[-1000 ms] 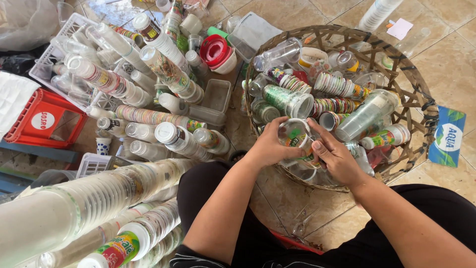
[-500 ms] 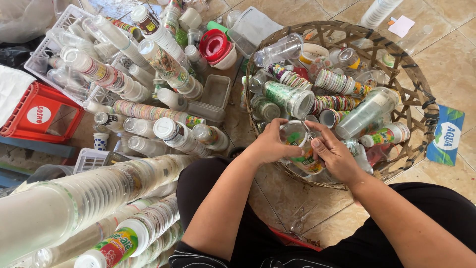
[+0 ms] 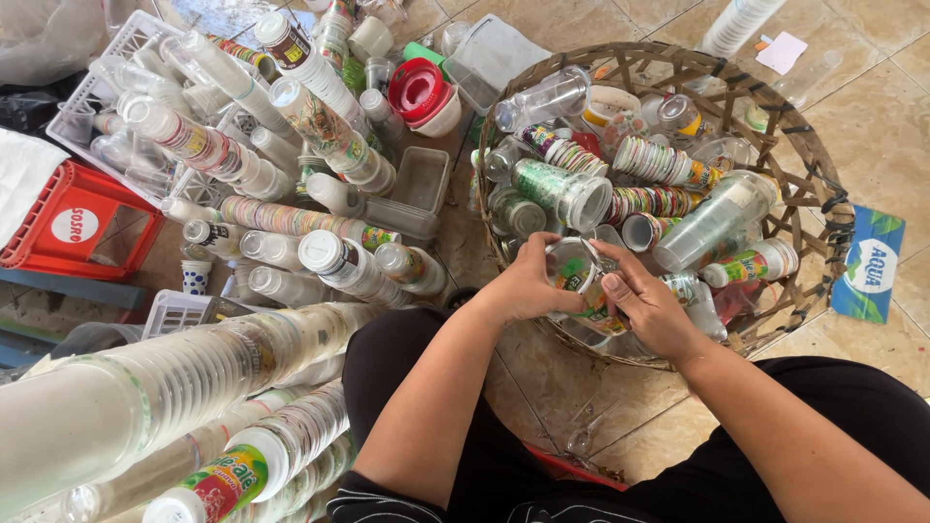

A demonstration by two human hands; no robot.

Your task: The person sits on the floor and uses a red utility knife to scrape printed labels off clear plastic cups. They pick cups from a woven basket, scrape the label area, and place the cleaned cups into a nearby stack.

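Both my hands meet over the near rim of a round woven basket (image 3: 819, 203). My left hand (image 3: 523, 283) grips a clear plastic cup (image 3: 573, 271) with a green and orange printed band, holding it from the left side. My right hand (image 3: 651, 310) holds the same cup from the right, its thumb at the cup's rim. The basket is full of stacked and loose plastic cups (image 3: 668, 163), some clear, some with coloured rims.
Long nested stacks of plastic cups (image 3: 291, 221) lie on the tiled floor to the left and near my knees. A red crate (image 3: 73, 228) and a white basket (image 3: 97, 97) sit far left. A red lid (image 3: 418, 85) and clear trays (image 3: 418, 186) lie between.
My hands have stayed on the cup at the basket's near rim; the fingers have shifted slightly around it and the view has drifted a little.
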